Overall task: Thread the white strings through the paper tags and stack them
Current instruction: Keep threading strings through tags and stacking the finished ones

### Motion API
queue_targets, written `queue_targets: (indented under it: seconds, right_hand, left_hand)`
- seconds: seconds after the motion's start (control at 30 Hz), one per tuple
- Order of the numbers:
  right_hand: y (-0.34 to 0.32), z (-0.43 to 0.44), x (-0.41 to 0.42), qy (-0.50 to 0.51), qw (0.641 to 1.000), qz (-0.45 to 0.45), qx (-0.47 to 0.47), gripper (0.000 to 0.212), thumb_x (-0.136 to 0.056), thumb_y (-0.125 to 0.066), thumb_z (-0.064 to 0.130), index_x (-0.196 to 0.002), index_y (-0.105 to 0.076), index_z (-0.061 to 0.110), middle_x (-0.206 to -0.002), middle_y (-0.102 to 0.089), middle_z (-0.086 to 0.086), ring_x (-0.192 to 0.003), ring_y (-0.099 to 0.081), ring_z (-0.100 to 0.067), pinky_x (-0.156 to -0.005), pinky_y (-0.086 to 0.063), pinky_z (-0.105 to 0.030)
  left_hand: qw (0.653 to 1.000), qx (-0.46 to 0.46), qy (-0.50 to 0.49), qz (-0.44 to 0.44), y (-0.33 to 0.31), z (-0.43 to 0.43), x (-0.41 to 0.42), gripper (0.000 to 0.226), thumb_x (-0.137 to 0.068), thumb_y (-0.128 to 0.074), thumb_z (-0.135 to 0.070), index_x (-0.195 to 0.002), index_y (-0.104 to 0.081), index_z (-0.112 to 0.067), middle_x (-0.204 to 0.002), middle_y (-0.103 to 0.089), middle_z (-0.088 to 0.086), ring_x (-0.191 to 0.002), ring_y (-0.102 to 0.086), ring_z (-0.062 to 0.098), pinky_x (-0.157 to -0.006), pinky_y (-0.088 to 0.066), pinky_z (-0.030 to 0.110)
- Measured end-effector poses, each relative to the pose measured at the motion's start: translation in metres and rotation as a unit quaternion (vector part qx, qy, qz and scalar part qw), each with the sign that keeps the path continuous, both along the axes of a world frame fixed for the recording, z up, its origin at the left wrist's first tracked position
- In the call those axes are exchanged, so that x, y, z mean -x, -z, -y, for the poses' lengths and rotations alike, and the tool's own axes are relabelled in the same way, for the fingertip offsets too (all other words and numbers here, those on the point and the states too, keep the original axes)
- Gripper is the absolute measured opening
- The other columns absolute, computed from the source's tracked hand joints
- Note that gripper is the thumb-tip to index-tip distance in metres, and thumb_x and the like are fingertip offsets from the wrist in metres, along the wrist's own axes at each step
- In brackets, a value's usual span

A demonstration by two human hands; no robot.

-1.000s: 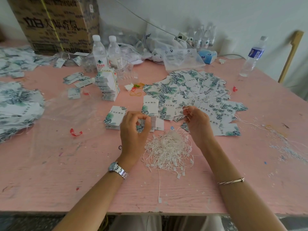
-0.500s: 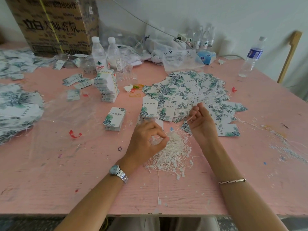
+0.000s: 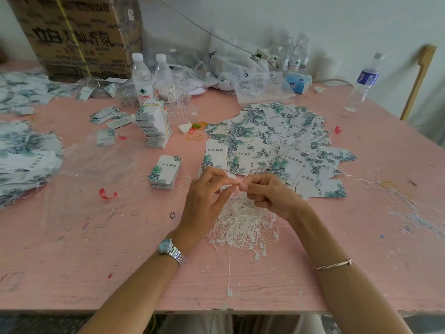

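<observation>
Where the heap of white strings (image 3: 243, 222) lies on the pink table (image 3: 72, 249) near its front edge, both hands meet just above it. The right hand (image 3: 272, 196), fingers curled, and the left hand (image 3: 204, 198) pinch one strand (image 3: 238, 197) between touching fingertips. Loose paper tags (image 3: 277, 141) fan out behind, with a small stack (image 3: 165, 173) to the left and a taller stack (image 3: 155, 127) beyond.
</observation>
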State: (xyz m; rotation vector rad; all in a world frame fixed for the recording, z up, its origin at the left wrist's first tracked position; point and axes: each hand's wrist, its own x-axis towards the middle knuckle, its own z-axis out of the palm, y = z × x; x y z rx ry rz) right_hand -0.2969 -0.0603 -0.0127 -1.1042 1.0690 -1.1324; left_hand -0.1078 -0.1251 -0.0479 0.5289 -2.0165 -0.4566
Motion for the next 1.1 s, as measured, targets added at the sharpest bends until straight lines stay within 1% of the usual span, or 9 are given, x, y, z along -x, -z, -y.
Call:
queue_targets:
  seconds: [0.07, 0.17, 0.27, 0.4, 0.53, 0.67, 0.77, 0.83, 1.1]
  right_hand:
    - [0.0, 0.0, 0.0, -0.014, 1.0, -0.024, -0.008, 0.012, -0.078, -0.078, 0.027, -0.081, -0.076, 0.015, -0.051, -0.032, 0.009, -0.044, -0.023, -0.005, -0.039, -0.025, -0.013]
    - [0.001, 0.0, 0.002, -0.024, 0.999, -0.04, -0.014, 0.014, -0.079, -0.078, 0.026, -0.082, -0.075, 0.013, -0.049, -0.033, 0.008, -0.044, -0.023, -0.007, -0.039, -0.024, -0.014]
    - [0.002, 0.001, 0.002, -0.025, 0.999, -0.045, -0.017, 0.013, -0.08, -0.078, 0.023, -0.084, -0.075, 0.01, -0.05, -0.032, 0.007, -0.044, -0.022, -0.007, -0.039, -0.024, -0.014]
    - [0.003, 0.002, 0.003, -0.021, 0.999, -0.04, -0.016, 0.01, -0.083, -0.076, 0.021, -0.087, -0.077, 0.011, -0.052, -0.031, 0.006, -0.046, -0.021, -0.008, -0.039, -0.025, -0.014]
    - [0.004, 0.003, 0.002, 0.012, 0.999, -0.037, -0.007, 0.005, -0.083, -0.074, 0.017, -0.084, -0.077, 0.013, -0.052, -0.034, 0.008, -0.045, -0.023, -0.006, -0.038, -0.025, -0.014]
    - [0.005, 0.003, 0.003, 0.057, 0.998, -0.021, 0.009, 0.004, -0.08, -0.073, 0.016, -0.079, -0.075, 0.013, -0.051, -0.037, 0.01, -0.043, -0.025, -0.004, -0.037, -0.025, -0.013]
    - [0.005, 0.003, 0.004, 0.074, 0.997, -0.014, 0.02, 0.005, -0.08, -0.074, 0.017, -0.078, -0.075, 0.013, -0.05, -0.036, 0.01, -0.043, -0.023, -0.005, -0.037, -0.025, -0.014]
    - [0.005, 0.003, 0.003, 0.077, 0.997, -0.014, 0.022, 0.005, -0.08, -0.075, 0.018, -0.077, -0.075, 0.015, -0.05, -0.036, 0.01, -0.043, -0.022, -0.005, -0.037, -0.025, -0.014]
    - [0.005, 0.003, 0.001, 0.096, 0.994, -0.037, 0.023, 0.007, -0.081, -0.076, 0.02, -0.075, -0.074, 0.019, -0.052, -0.033, 0.007, -0.044, -0.02, -0.007, -0.038, -0.024, -0.015]
  left_hand:
    - [1.0, 0.004, 0.002, 0.002, 0.0, 0.0, 0.0, 0.022, -0.094, -0.064, -0.034, -0.106, -0.073, -0.017, -0.105, -0.058, -0.002, -0.073, -0.053, 0.008, -0.076, -0.051, 0.046]
    - [1.0, -0.003, 0.007, 0.006, 0.0, -0.001, -0.001, 0.024, -0.093, -0.066, -0.033, -0.112, -0.072, -0.019, -0.106, -0.057, -0.002, -0.075, -0.055, 0.009, -0.078, -0.051, 0.044]
    - [1.0, -0.006, 0.023, 0.004, 0.0, 0.0, 0.0, 0.021, -0.092, -0.068, -0.029, -0.104, -0.076, -0.013, -0.103, -0.058, 0.0, -0.08, -0.059, 0.016, -0.073, -0.053, 0.045]
    - [1.0, -0.009, 0.003, 0.002, -0.001, 0.0, -0.001, 0.018, -0.091, -0.07, -0.032, -0.096, -0.073, -0.015, -0.104, -0.059, -0.002, -0.074, -0.055, 0.012, -0.073, -0.051, 0.048]
    - [0.998, 0.031, -0.045, 0.004, 0.0, -0.001, 0.0, 0.017, -0.091, -0.07, -0.033, -0.095, -0.073, -0.017, -0.103, -0.06, -0.002, -0.081, -0.056, 0.008, -0.077, -0.048, 0.041]
    - [0.978, 0.092, -0.182, 0.033, -0.001, 0.006, -0.004, 0.027, -0.091, -0.067, -0.035, -0.114, -0.072, -0.022, -0.11, -0.058, 0.0, -0.092, -0.051, 0.014, -0.079, -0.038, 0.03]
    - [0.958, 0.098, -0.253, 0.096, -0.003, 0.016, -0.01, 0.048, -0.088, -0.068, -0.038, -0.134, -0.063, -0.027, -0.123, -0.055, 0.003, -0.096, -0.045, 0.02, -0.078, -0.036, 0.032]
    - [0.949, 0.094, -0.269, 0.136, -0.003, 0.023, -0.013, 0.051, -0.09, -0.069, -0.039, -0.139, -0.059, -0.028, -0.13, -0.054, 0.006, -0.102, -0.044, 0.024, -0.08, -0.037, 0.035]
    - [0.942, 0.113, -0.284, 0.14, -0.005, 0.028, -0.014, 0.028, -0.092, -0.072, -0.03, -0.119, -0.073, -0.027, -0.124, -0.06, 0.006, -0.1, -0.045, 0.026, -0.076, -0.033, 0.037]
